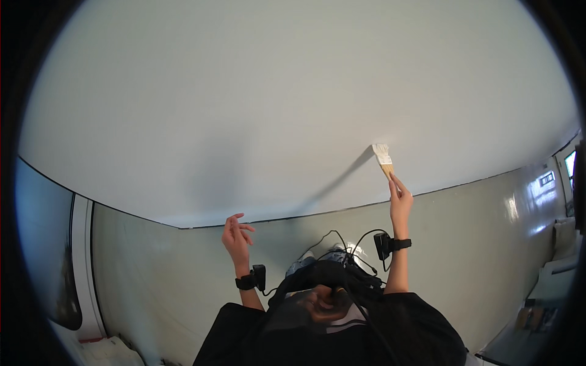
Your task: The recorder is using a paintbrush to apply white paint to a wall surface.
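Note:
A flat paintbrush with a wooden handle is pinched between the thumb and fingers of my right hand. Its pale, whitish bristles point up and meet the white wall, on which a long slanting shadow falls from the brush. On the left, my left hand is raised near the wall's lower edge, fingers apart and holding nothing; whether it touches the wall I cannot tell. Each wrist wears a black strap with a small dark device and a cable.
A shiny greenish-grey floor runs along the wall's dark bottom edge. Black cables hang in front of my body. At the far left stands a dark glossy panel beside a white frame. Furniture and a bright window are at the far right.

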`<state>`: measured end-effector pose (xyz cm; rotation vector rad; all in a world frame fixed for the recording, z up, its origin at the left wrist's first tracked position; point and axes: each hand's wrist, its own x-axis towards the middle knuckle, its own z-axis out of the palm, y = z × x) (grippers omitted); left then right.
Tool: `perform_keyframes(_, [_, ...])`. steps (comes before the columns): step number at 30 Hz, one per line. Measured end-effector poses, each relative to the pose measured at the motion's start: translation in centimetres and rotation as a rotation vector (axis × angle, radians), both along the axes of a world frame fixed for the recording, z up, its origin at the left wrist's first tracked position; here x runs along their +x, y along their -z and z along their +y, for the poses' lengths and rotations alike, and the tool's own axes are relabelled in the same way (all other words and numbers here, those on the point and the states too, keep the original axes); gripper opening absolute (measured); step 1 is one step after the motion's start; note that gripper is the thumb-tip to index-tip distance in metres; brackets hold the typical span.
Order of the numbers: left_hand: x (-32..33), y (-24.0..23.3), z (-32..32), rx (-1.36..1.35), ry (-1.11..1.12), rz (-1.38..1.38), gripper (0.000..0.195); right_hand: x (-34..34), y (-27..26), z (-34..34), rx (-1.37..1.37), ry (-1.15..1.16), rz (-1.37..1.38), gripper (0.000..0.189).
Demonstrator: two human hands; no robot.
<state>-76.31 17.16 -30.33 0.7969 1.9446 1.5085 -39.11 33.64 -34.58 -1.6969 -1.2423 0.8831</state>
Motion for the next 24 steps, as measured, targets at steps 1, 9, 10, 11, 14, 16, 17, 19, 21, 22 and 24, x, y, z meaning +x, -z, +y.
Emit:
perform_keyframes(1, [-0.2, 0.3, -0.1, 0.002, 0.01, 0.02, 0.037, 0.0, -0.3, -0.3, 0.001, 0.003, -0.001, 0.028])
perform_keyframes(9, [-0.8, 2.6, -1.3, -0.063, -0.019, 0.025, 0.037, -2.0, -6.6, 0.8, 0.264, 0.01, 0.074, 0.029])
perform_keyframes(10, [-0.8, 2.7, -1.4, -0.082, -0.056, -0.001, 0.037, -2.9, -8.1, 1.1, 0.335, 0.04, 0.077, 0.03])
perform_keyframes(11, [-0.9, 2.8, -1.5, -0.101, -0.093, -0.025, 0.037, -3.6, -9.4, 1.7, 0.337, 0.04, 0.078, 0.03])
perform_keyframes(14, [-1.3, 3.6, -1.8, -0.104, -0.154, -0.017, 0.039, -5.2, -11.6, 4.1, 0.62, 0.113, 0.156, 0.03])
perform_keyframes(16, [-1.5, 3.9, -1.5, -0.098, -0.172, 0.002, 0.041, -5.4, -12.4, 6.0, 0.687, 0.089, 0.088, 0.03])
perform_keyframes(17, [-1.5, 3.9, -1.5, -0.097, -0.192, 0.02, 0.044, -5.3, -12.5, 6.5, 0.694, 0.089, 0.089, 0.03])
perform_keyframes(19, [-1.4, 3.7, -1.1, -0.062, -0.159, 0.074, 0.046, -4.9, -11.7, 7.5, 0.637, 0.033, 0.026, 0.03])
perform_keyframes(21, [-0.9, 3.2, -0.5, -0.029, -0.133, 0.13, 0.048, -4.5, -10.2, 7.1, 0.639, 0.025, 0.002, 0.031])
perform_keyframes(22, [-0.5, 2.6, -0.5, -0.055, -0.135, 0.158, 0.049, -4.4, -9.6, 6.5, 0.593, 0.019, -0.029, 0.031])
perform_keyframes(24, [-0.1, 1.6, -0.5, -0.082, -0.145, 0.189, 0.05, -4.2, -8.1, 5.4, 0.48, -0.002, -0.064, 0.032])
